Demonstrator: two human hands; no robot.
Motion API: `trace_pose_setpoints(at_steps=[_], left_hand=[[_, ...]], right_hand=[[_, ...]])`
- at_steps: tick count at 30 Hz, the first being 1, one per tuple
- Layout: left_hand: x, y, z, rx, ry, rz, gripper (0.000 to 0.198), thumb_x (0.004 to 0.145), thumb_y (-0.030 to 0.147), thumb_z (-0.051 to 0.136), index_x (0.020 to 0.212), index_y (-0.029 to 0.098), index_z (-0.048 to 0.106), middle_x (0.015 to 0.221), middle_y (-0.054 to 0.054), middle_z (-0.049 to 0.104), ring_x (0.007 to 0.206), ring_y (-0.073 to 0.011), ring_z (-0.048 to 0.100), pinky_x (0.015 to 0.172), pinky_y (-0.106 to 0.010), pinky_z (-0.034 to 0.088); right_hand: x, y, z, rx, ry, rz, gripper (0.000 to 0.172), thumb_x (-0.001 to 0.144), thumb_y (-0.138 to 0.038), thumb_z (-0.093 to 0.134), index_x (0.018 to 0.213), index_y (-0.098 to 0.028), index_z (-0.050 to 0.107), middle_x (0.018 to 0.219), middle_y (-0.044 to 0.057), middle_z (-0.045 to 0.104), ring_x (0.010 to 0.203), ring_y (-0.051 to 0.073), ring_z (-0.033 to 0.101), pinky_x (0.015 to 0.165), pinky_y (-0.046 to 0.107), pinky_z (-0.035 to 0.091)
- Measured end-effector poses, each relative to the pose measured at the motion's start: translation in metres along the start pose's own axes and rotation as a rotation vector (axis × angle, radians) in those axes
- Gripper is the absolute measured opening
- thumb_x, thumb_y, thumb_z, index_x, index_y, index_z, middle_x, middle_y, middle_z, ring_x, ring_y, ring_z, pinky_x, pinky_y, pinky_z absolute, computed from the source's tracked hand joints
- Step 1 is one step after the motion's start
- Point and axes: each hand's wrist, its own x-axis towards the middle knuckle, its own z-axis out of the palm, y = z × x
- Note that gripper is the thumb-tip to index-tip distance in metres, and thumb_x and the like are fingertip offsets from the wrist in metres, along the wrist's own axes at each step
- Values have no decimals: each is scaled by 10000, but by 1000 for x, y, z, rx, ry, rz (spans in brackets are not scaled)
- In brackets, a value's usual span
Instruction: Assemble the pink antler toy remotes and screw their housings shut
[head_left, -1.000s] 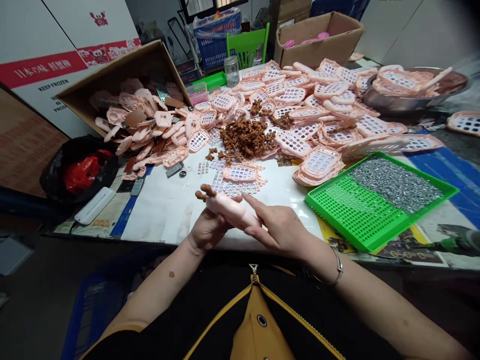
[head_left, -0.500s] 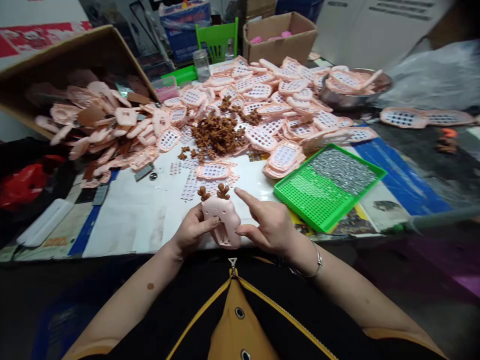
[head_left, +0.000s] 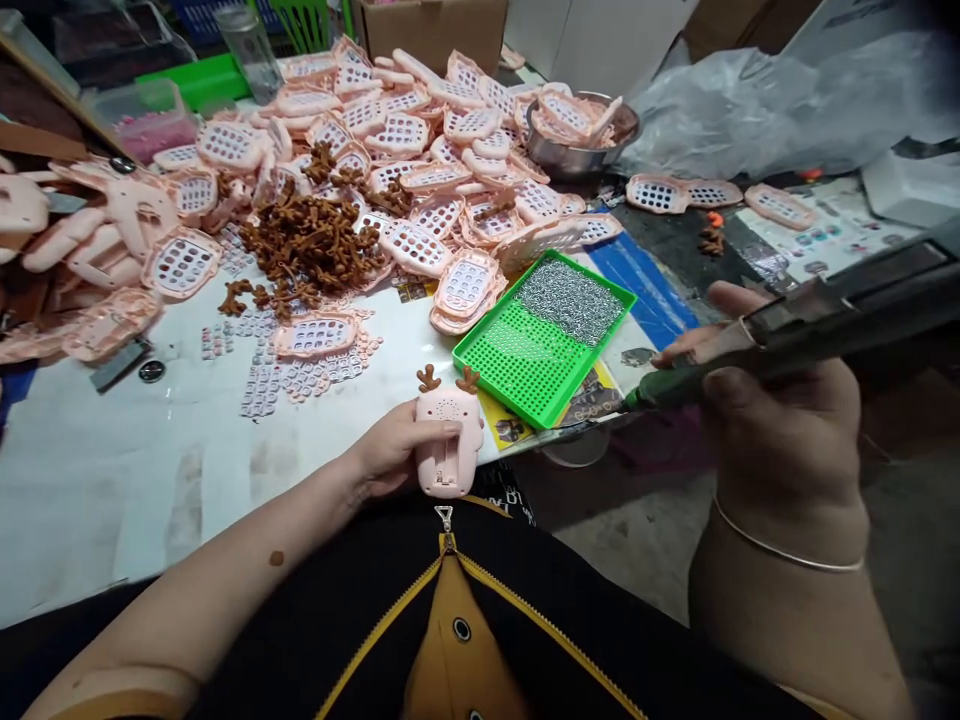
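Observation:
My left hand (head_left: 386, 445) is wrapped round a pink toy phone (head_left: 466, 450) with two brown antlers on top. Its back faces up, showing speaker holes and an open battery slot, and my thumb lies across it. On the right, my right hand (head_left: 795, 430) grips a dark, long electric screwdriver (head_left: 840, 320), slightly blurred, with its green tip pointing left. That tip hangs near the green tray (head_left: 491, 385), whose upper half is covered with small screws (head_left: 574, 300).
Behind my left hand lie a heap of brown antlers (head_left: 307, 240), small keypad pieces (head_left: 259, 390) and a pink keypad shell (head_left: 315, 335). Many more shells (head_left: 416, 245) are piled farther back. A metal bowl (head_left: 581, 160) holds shells, beside a plastic bag (head_left: 750, 110).
My right hand has left the toy phone's side and moved far right, where it now grips the electric screwdriver. My left hand keeps the toy phone. The view has turned to the right.

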Motion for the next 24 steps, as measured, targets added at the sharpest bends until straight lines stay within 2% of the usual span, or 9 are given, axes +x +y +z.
trace_pose_setpoints(at_steps=[3,5,8,10,12,16,21,24], left_hand=[[5,-4,3,1,32,-19,372,658,190,816,996,81,702,927,-132,736,772,-199,680,739,-306,541],[5,-5,5,-39,81,-8,364,659,173,813,992,85,696,925,-123,733,782,-199,678,760,-314,540],[4,-6,8,-89,134,11,335,663,164,810,968,98,689,894,-111,734,770,-202,676,784,-336,537],[4,-6,9,-108,133,15,336,663,166,812,969,104,688,870,-105,735,758,-202,675,788,-340,535],[4,-7,9,-119,125,11,356,661,163,815,988,112,685,865,-97,736,756,-199,676,777,-336,539],[4,-11,6,-104,82,-6,337,695,192,806,1000,105,690,871,-107,737,772,-198,684,749,-314,548],[3,-12,6,-96,56,-14,289,707,195,799,962,107,695,859,-105,736,770,-196,687,740,-309,552],[2,-10,9,-114,53,-9,323,698,178,800,989,111,678,864,-103,737,766,-203,688,747,-326,553]], right_hand=[[17,-2,14,264,69,128,416,708,-445,809,1079,-275,732,751,48,554,701,204,564,704,402,494],[25,-2,31,359,111,78,320,712,-451,798,965,-264,738,716,29,539,678,195,569,727,408,507],[29,0,58,430,96,-13,314,764,-449,748,1021,-282,681,646,-13,544,603,186,588,649,394,531],[26,2,73,433,16,-52,333,793,-490,703,1054,-298,627,567,-52,491,491,164,533,513,345,498],[20,4,82,403,-61,-89,330,811,-511,677,1049,-304,581,548,-67,466,449,152,499,454,319,464],[13,7,86,310,-122,-133,312,843,-508,647,1051,-310,526,602,-59,482,475,147,516,474,334,478],[13,10,88,220,-113,-133,344,859,-583,584,1039,-306,487,581,-67,445,451,143,485,454,337,464],[12,9,89,235,-113,-134,322,864,-556,595,1033,-300,497,582,-63,451,456,143,482,448,328,454]])
